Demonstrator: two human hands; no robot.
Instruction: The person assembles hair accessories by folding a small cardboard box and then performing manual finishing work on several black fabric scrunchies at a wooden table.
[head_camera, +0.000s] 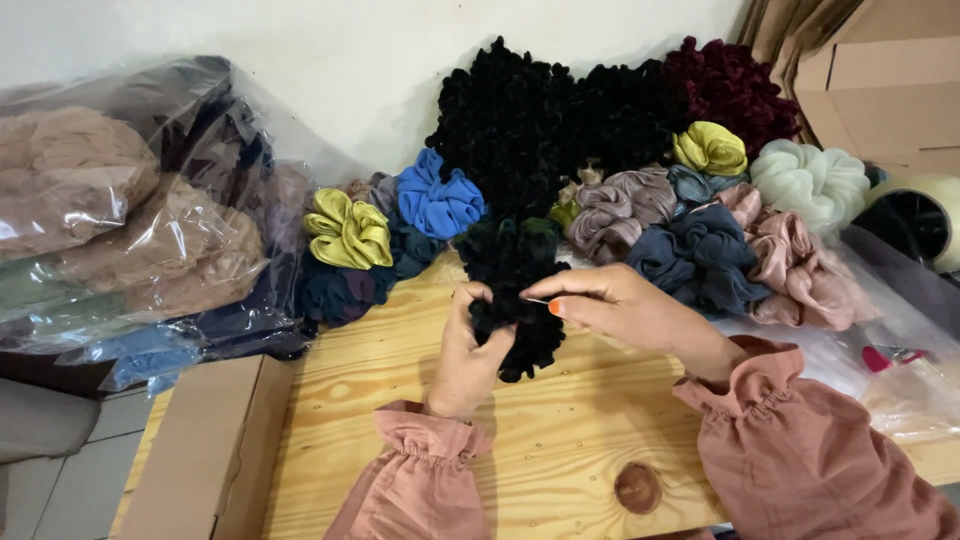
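Stitching a black velvet scrunchie (515, 325) above the wooden table (560, 440), left hand (462, 355) pinching its gathered edge, right hand (625, 305) nipping a thin needle (537, 300) at the fabric; next move likely calls for drawing it through.

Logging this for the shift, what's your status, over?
Left hand pinching black velvet scrunchie. Right hand on it, holding thin needle. Heap of coloured fabric scrunchies close behind.

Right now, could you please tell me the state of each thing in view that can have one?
Black scrunchie: held in both hands.
Left hand: gripping the scrunchie.
Right hand: pinching a needle.
Plastic bags: full, lying on their sides.
Scrunchie pile: heaped loosely against the wall.
Cardboard box: closed.
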